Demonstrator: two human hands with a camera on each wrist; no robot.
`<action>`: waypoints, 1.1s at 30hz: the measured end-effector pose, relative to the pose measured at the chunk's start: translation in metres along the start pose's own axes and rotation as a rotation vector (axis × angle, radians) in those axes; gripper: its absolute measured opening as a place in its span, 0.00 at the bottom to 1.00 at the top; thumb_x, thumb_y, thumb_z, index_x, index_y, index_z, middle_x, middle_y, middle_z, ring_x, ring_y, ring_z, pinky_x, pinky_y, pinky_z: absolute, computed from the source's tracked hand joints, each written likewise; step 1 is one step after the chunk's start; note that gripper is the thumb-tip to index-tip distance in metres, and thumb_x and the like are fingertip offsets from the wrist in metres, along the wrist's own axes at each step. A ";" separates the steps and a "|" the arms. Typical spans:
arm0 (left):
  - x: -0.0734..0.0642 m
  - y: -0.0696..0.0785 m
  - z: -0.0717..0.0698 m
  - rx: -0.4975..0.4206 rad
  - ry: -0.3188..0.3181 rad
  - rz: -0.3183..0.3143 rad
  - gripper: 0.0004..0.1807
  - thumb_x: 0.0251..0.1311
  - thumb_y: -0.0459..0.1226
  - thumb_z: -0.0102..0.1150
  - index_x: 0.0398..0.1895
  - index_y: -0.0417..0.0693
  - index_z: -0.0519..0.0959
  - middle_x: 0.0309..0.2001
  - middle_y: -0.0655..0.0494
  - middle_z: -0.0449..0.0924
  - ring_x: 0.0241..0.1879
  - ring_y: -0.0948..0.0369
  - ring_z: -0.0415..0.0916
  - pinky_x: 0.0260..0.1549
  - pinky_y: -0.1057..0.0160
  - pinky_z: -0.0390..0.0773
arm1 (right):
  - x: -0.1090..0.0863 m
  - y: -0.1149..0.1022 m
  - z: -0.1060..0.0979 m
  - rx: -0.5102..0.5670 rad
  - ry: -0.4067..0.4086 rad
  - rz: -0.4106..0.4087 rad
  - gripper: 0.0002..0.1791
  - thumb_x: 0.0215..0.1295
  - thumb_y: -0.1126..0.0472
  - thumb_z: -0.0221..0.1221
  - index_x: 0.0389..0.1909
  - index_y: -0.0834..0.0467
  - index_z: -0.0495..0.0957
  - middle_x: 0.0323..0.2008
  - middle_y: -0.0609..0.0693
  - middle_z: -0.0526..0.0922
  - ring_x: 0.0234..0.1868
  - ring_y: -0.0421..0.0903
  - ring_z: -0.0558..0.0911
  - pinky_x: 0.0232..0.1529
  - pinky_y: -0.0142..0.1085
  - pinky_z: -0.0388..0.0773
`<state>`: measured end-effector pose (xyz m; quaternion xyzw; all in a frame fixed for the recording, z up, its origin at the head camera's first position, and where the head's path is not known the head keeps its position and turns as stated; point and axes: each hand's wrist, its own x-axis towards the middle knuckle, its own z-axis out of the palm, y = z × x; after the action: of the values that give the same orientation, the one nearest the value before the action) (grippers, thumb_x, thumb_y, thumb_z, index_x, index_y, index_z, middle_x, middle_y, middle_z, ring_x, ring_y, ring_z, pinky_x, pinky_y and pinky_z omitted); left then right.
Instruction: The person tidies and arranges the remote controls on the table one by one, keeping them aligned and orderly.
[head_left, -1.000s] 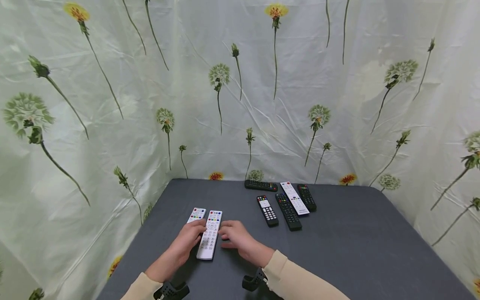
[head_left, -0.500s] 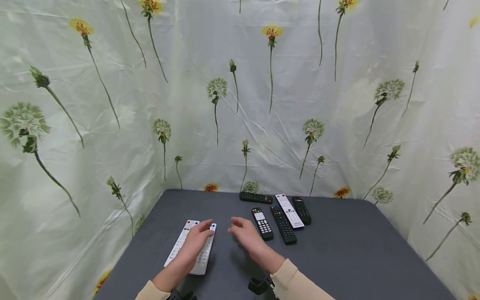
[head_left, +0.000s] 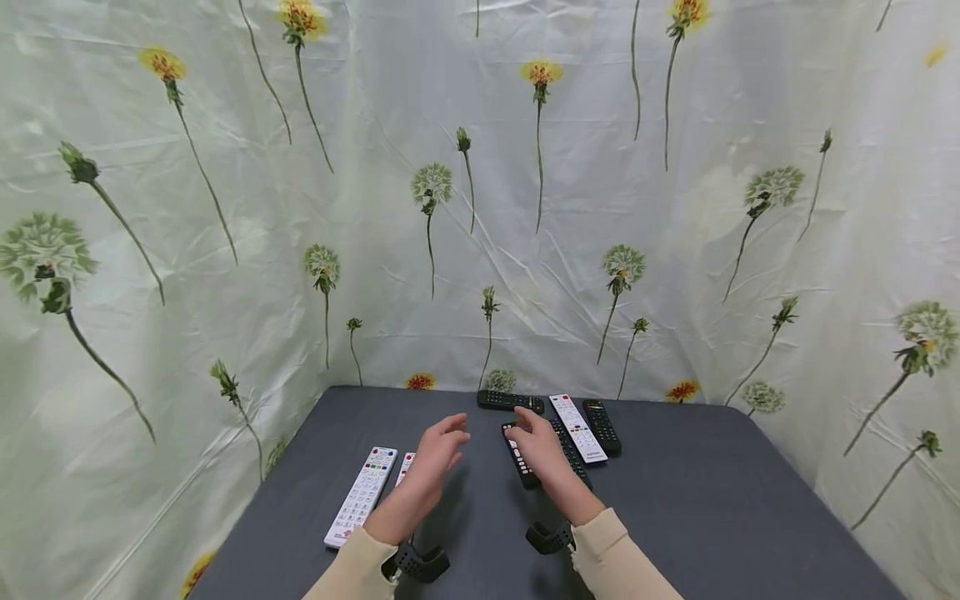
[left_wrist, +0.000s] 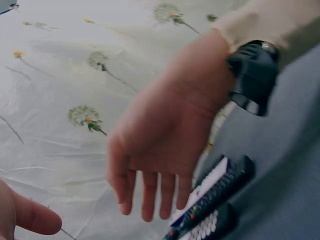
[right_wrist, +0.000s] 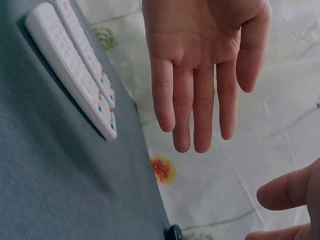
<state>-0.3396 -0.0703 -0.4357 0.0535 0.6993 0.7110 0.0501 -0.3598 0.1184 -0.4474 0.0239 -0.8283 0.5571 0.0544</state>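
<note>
My left hand [head_left: 441,443] hovers open above the dark table [head_left: 720,508], fingers relaxed, holding nothing; the right wrist view shows its bare palm [right_wrist: 200,65]. Two white remotes lie side by side to its left: one in full view [head_left: 362,497], the other [head_left: 406,467] partly behind my left wrist. My right hand [head_left: 537,440] is open with straight fingers [left_wrist: 150,195] over a short black remote [head_left: 517,457] and a long black remote [head_left: 573,454]. Whether it touches them I cannot tell.
Behind my right hand lie a black remote set crosswise [head_left: 510,402], a white remote [head_left: 577,427] and another black one [head_left: 602,427]. A flower-printed cloth [head_left: 480,208] walls the table at the back and both sides.
Both hands left the white remotes and moved forward and to the right. The left hand lifted off them; the right hand came over the black remotes. The white pair now lies angled further left.
</note>
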 end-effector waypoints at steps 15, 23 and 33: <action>0.049 -0.042 0.042 -0.312 0.018 -0.160 0.34 0.72 0.37 0.41 0.77 0.32 0.51 0.74 0.26 0.48 0.71 0.31 0.49 0.67 0.36 0.59 | 0.018 0.033 -0.014 0.032 -0.013 0.129 0.33 0.70 0.59 0.54 0.73 0.66 0.63 0.70 0.69 0.65 0.68 0.64 0.68 0.64 0.57 0.68; 0.057 -0.057 0.062 -0.422 0.011 -0.231 0.34 0.74 0.39 0.41 0.77 0.31 0.49 0.74 0.24 0.46 0.72 0.34 0.51 0.64 0.35 0.63 | 0.019 0.047 -0.014 -0.061 -0.007 0.163 0.31 0.69 0.61 0.55 0.70 0.70 0.65 0.68 0.70 0.66 0.69 0.65 0.66 0.66 0.58 0.64; 0.057 -0.068 0.072 -0.260 0.045 -0.168 0.30 0.63 0.22 0.46 0.70 0.27 0.64 0.64 0.30 0.68 0.58 0.46 0.72 0.54 0.48 0.77 | 0.019 0.059 -0.014 -0.187 0.036 0.122 0.28 0.61 0.66 0.58 0.62 0.74 0.73 0.57 0.69 0.79 0.57 0.60 0.78 0.54 0.51 0.76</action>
<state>-0.3859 0.0101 -0.5018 -0.0280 0.6044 0.7899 0.1004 -0.3837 0.1542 -0.4940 -0.0419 -0.8756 0.4798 0.0374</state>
